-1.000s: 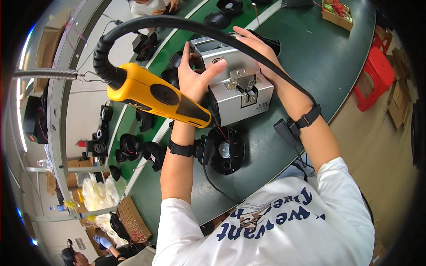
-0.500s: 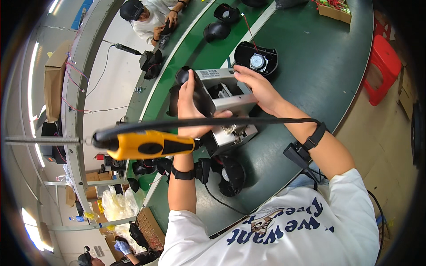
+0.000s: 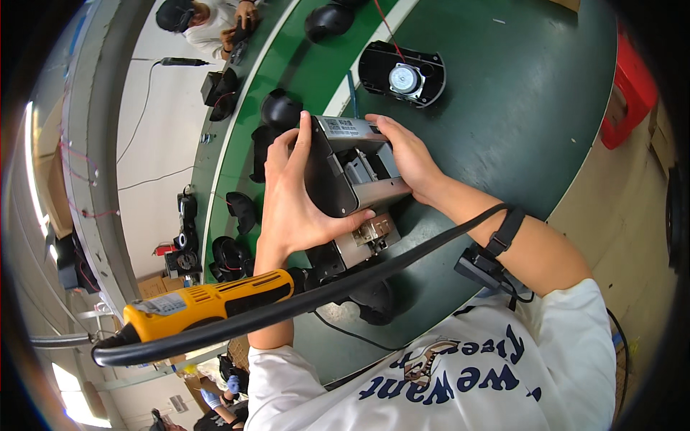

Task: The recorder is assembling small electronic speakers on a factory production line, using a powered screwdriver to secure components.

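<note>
Between my two hands is a silver-and-black metal box [image 3: 374, 192] with an open cavity and a label along its far edge. My left hand [image 3: 291, 201] presses its left side, fingers stretched toward the far corner and thumb lying along the near edge. My right hand [image 3: 413, 159] wraps the right side, its fingertips at the far right corner. Below the box shows a metal latch part [image 3: 375, 233], partly under my left thumb. A yellow power screwdriver [image 3: 208, 305] hangs across my left forearm, its thick black cable [image 3: 402, 266] passing in front of my arms.
A black housing with a round silver motor or speaker [image 3: 406, 79] lies beyond the box on the green table [image 3: 517, 108]. Several black rounded shells [image 3: 282, 109] line the green belt on the left. A co-worker [image 3: 208, 25] sits across; a red stool [image 3: 629, 86] stands right.
The yellow screwdriver and its cable have swung lower and tilted. My left hand has opened wider around the box's side. The whole view has shifted somewhat; both hands stay on the box.
</note>
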Available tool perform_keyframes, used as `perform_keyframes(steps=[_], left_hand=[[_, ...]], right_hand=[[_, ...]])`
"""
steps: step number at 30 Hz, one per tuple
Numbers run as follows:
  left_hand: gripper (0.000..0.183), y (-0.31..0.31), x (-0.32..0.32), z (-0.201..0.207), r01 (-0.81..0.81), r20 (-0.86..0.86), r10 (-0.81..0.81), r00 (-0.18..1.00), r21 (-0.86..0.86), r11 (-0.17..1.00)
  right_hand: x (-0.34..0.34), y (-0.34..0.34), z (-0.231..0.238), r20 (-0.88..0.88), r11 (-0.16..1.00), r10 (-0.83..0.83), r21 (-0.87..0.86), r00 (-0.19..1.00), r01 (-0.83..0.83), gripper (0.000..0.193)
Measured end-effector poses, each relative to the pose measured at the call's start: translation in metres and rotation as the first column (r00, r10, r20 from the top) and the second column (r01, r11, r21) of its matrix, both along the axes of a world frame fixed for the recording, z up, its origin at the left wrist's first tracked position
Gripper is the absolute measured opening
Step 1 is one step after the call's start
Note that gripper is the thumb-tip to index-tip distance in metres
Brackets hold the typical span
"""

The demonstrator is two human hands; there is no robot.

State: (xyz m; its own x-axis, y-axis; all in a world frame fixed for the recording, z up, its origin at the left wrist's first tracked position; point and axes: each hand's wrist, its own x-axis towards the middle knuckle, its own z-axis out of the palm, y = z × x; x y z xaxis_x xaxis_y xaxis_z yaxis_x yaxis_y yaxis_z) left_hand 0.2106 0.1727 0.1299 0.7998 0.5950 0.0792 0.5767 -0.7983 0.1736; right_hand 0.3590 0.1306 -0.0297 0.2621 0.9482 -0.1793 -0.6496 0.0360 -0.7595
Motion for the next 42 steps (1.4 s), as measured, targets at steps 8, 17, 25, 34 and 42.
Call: perform_keyframes(steps=[8,17,25,34,42], left_hand=[[0.137,-0.005,0.032,0.016,0.075,-0.101,-0.068,0.993,0.072,0.995],[0.135,-0.005,0.034,0.020,0.104,-0.112,-0.096,0.989,0.067,0.992],[0.131,-0.011,0.046,0.021,0.148,-0.138,-0.130,0.982,0.133,0.980],[0.130,-0.014,0.054,0.022,0.186,-0.172,-0.157,0.972,0.163,0.969],[0.132,-0.019,0.058,0.027,0.212,-0.196,-0.166,0.966,0.241,0.947]], right_hand=[[-0.003,0.003,-0.007,-0.213,0.996,-0.056,0.057,0.976,0.069,0.051],[-0.005,0.000,-0.005,-0.182,0.995,-0.067,0.064,0.981,0.080,0.050],[-0.008,0.002,-0.010,-0.332,0.995,-0.066,0.050,0.941,0.088,0.052],[-0.008,0.010,-0.015,-0.370,0.983,-0.117,0.086,0.922,0.159,0.051],[-0.010,0.003,-0.003,-0.384,0.983,-0.160,0.018,0.909,0.180,0.051]])
